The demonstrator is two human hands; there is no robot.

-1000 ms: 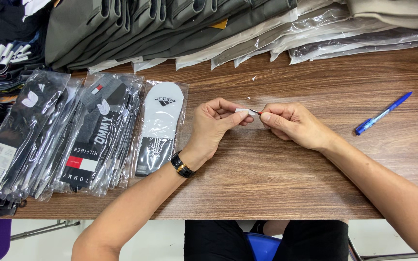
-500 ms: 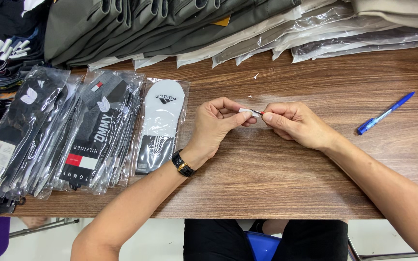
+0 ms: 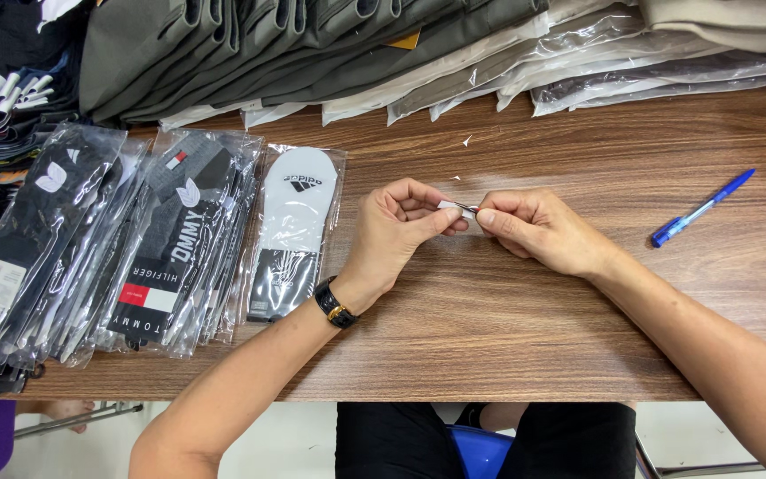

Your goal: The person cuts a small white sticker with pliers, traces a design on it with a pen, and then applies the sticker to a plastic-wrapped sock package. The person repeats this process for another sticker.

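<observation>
Near the centre of the frame the left hand point(image 3: 398, 232) and the right hand point(image 3: 538, 231) meet over the wooden table point(image 3: 525, 337), fingertips pinched shut from both sides on a small white tag point(image 3: 454, 208) with a dark edge — too small to tell exactly what it is. Both hands hover just above the wood with the wrists low, which looks like a way to steady fine fingerwork on so slight a piece. A black wristwatch point(image 3: 334, 304) sits on the left wrist. At middle left, clear plastic sleeves lie fanned flat on the table: the nearest holds a white-and-grey low-cut sock point(image 3: 293, 232), and those overlapping beside it hold dark socks point(image 3: 166, 248), with more black pairs in sleeves toward the left edge point(image 3: 33, 239). Laid flat and overlapping, each pack's face shows. Along the top, folded olive-grey garments point(image 3: 250, 44) stand in a row, and bagged folded clothes point(image 3: 596, 66) stretch to the upper right. A blue pen point(image 3: 702, 208) lies well apart at right, and a few white paper scraps point(image 3: 466, 140) sit above the hands.
</observation>
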